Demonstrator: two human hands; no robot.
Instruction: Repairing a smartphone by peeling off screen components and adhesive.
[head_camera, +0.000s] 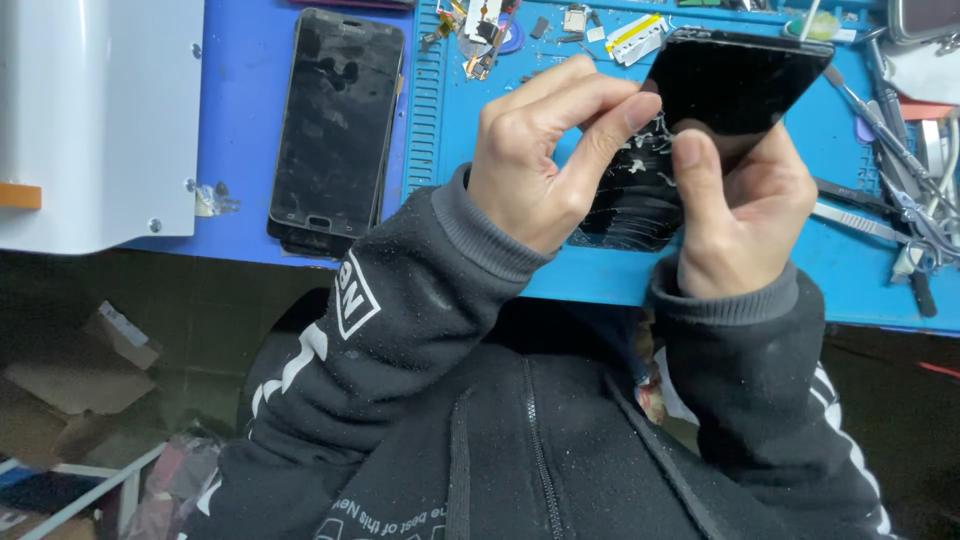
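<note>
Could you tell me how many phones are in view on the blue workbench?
2: one phone with a cracked screen is held in both hands above the blue mat; another dark phone lies flat at left.

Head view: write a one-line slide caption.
Both hands, left and right, grip a cracked phone above a blue mat; a second phone lies alongside.

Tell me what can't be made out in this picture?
- Cracked phone: its middle is hidden behind the left hand and right hand, head view.
- Grey machine: cut off by the top and left edges.
- Small parts on the blue mat: too small to identify.
</note>
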